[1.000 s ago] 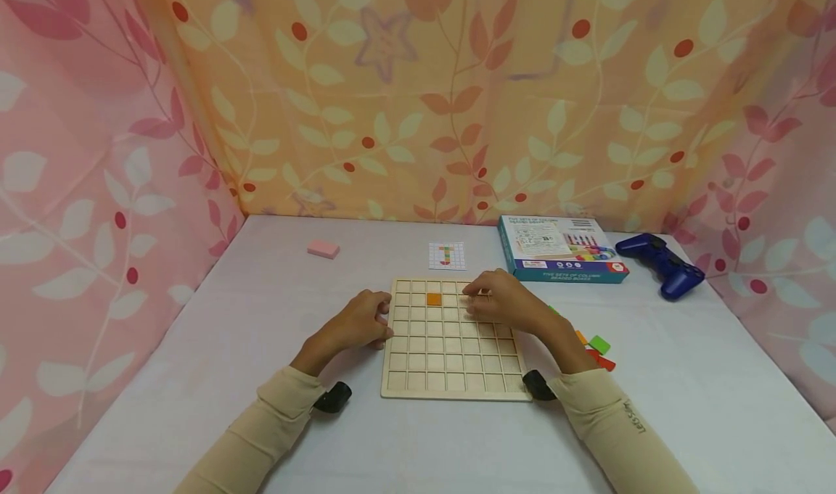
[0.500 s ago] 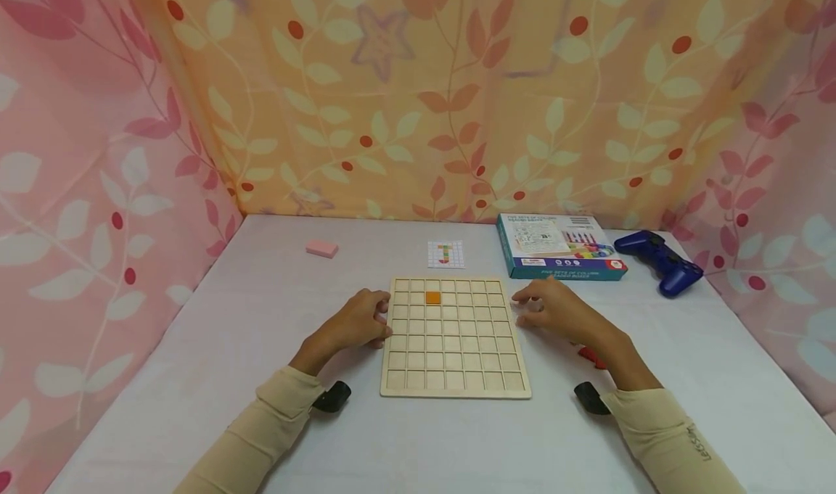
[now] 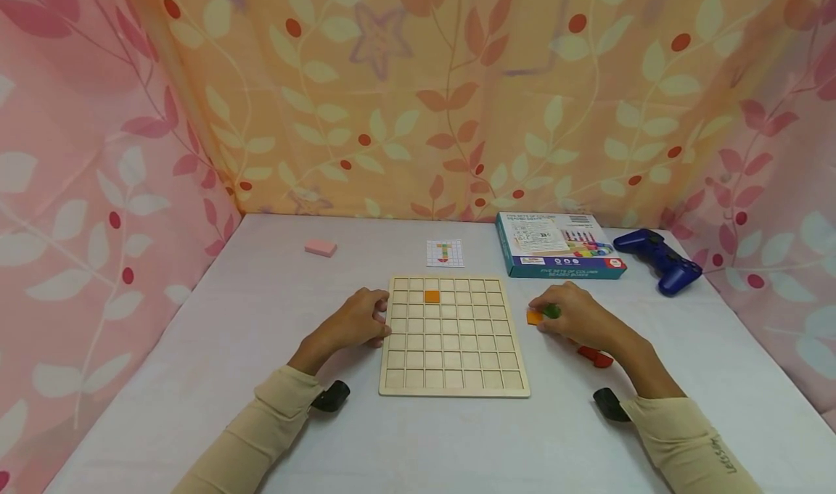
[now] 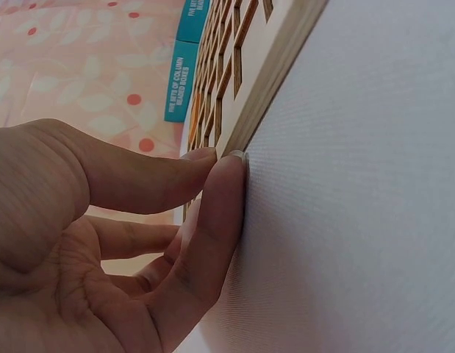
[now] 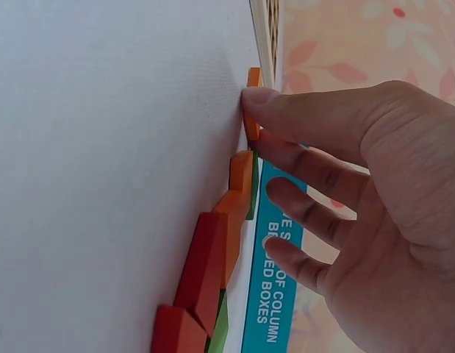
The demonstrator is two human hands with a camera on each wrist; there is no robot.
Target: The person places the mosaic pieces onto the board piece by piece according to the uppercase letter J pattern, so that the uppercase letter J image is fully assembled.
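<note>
A wooden grid board (image 3: 453, 343) lies on the table with one orange square tile (image 3: 432, 297) in a cell near its far side. At the board's left edge is my left hand (image 3: 355, 318), thumb and a finger pinching the corner in the left wrist view. To the right of the board, my right hand (image 3: 567, 311) pinches another orange tile (image 5: 253, 77) between thumb and index finger, low over the table. Its other fingers are spread loosely. Close under that hand lie more orange tiles (image 5: 228, 213), a green tile (image 3: 551, 310) and red tiles (image 3: 596, 356).
Behind the board lies a small gridded card (image 3: 445, 253) with a coloured pattern. At the back right are a flat teal-edged box (image 3: 562, 247) and a blue game controller (image 3: 660, 260). A pink block (image 3: 321, 248) sits at the back left. Floral cloth hangs around the table.
My right hand has moved from over the board to the right, down among the loose tiles, and now pinches an orange one. The left hand stays at the board's left edge.
</note>
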